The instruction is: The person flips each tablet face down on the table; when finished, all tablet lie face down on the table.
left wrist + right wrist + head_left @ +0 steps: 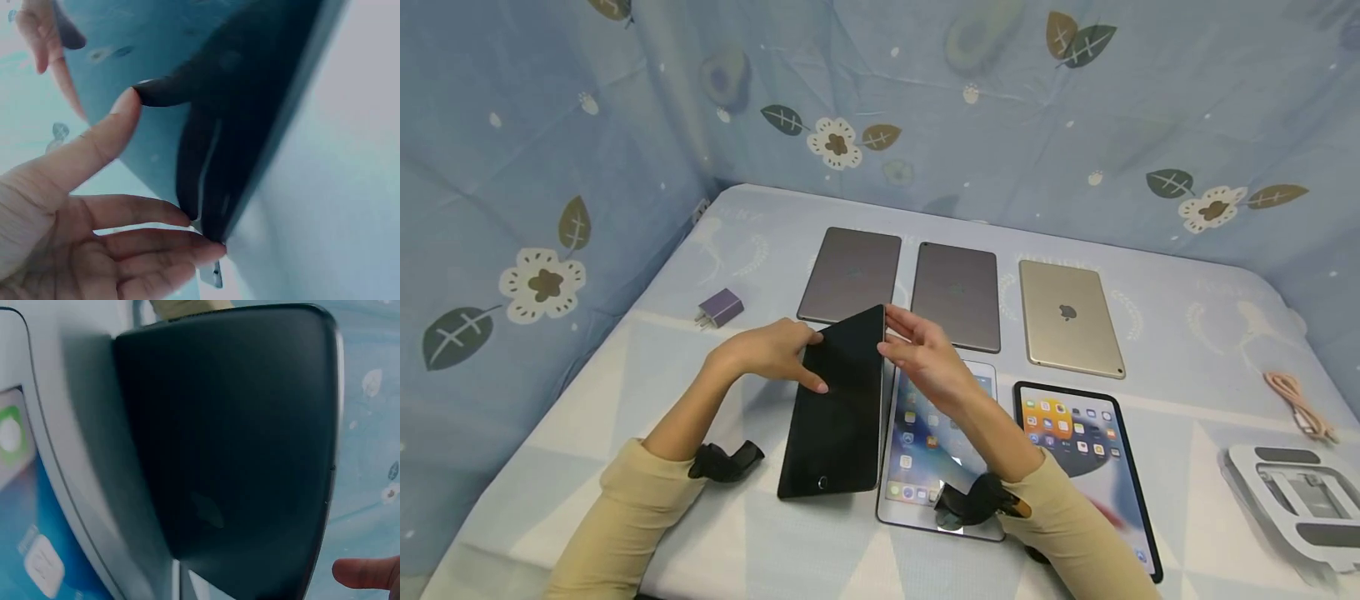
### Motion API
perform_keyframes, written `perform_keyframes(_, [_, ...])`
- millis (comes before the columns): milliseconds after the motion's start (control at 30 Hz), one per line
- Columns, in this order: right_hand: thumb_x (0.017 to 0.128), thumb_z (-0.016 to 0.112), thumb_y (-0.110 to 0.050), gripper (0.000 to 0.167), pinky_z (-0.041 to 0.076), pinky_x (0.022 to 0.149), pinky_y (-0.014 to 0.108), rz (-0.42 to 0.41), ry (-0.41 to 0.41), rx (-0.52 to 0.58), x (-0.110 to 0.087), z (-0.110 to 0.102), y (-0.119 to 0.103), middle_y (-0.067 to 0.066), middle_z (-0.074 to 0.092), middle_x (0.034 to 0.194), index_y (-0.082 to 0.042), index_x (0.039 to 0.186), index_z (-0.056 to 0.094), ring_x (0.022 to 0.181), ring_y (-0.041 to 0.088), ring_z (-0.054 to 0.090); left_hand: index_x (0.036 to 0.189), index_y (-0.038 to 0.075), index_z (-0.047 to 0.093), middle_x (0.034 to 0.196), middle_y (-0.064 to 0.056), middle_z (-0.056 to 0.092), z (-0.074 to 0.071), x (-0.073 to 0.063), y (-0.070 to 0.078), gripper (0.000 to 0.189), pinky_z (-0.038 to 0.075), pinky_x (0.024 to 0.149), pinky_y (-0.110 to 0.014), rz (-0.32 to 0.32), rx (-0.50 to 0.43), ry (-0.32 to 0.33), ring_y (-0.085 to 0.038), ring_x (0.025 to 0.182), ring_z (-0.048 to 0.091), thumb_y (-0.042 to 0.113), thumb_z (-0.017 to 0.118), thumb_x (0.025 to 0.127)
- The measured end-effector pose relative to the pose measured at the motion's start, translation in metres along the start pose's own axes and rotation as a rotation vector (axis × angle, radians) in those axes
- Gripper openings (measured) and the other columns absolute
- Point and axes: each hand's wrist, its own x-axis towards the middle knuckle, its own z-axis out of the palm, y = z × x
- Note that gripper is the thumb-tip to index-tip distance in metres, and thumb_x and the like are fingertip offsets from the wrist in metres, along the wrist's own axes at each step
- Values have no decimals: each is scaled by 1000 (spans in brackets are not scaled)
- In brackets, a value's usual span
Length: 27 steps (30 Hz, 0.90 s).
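Note:
A tablet with a dark screen (842,408) stands tilted, its home button end low and its upper end raised. My left hand (775,354) holds it along the left side, thumb laid on the glass and fingers at the edge, as the left wrist view shows. At the upper right corner is my right hand (928,354), its fingers extended along the edge. The right wrist view shows the tablet's dark back (231,450) with a faint logo, and my right thumb (365,573) apart from its edge. A white-framed tablet (906,467) with a lit screen lies beside it, partly under my right forearm.
Two grey tablets, one left (853,275) and one right (955,296), lie face down behind, next to a gold tablet (1067,321). A black-edged lit tablet (1086,450) lies right. Farther out are a purple charger (721,307), a coiled cable (1296,404) and a white-grey stand (1292,500).

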Motion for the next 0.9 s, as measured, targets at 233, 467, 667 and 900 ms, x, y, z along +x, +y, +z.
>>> perform_keyframes(233, [94, 44, 4, 64, 23, 117, 48, -46, 53, -85, -4, -6, -11, 20, 18, 159, 6, 151, 14, 144, 37, 26, 139, -9, 42, 143, -23, 47, 4, 15, 11, 82, 37, 110, -48, 49, -23, -16, -36, 135, 43, 38, 76, 81])
perform_keyframes(467, [96, 45, 2, 57, 24, 116, 51, -44, 21, -220, -11, -21, -26, 23, 26, 155, 8, 148, 23, 142, 39, 31, 140, -9, 41, 143, -22, 47, 4, 26, 19, 85, 38, 109, -47, 113, -55, -39, -34, 133, 46, 38, 77, 80])
perform_keyframes(667, [95, 49, 1, 56, 33, 111, 50, -60, 11, -341, -14, -25, -35, 22, 31, 153, 6, 147, 29, 138, 36, 38, 139, -6, 44, 144, -22, 47, 6, 33, 20, 78, 38, 109, -47, 252, -159, -72, -36, 133, 46, 31, 78, 80])
perform_keyframes(900, [92, 55, 2, 63, 41, 104, 48, -83, -36, -423, -17, -24, -39, 27, 35, 149, 5, 148, 27, 137, 38, 39, 136, 1, 47, 141, -14, 52, 11, 37, 18, 71, 36, 111, -46, 389, -279, -102, -31, 136, 43, 20, 82, 77])
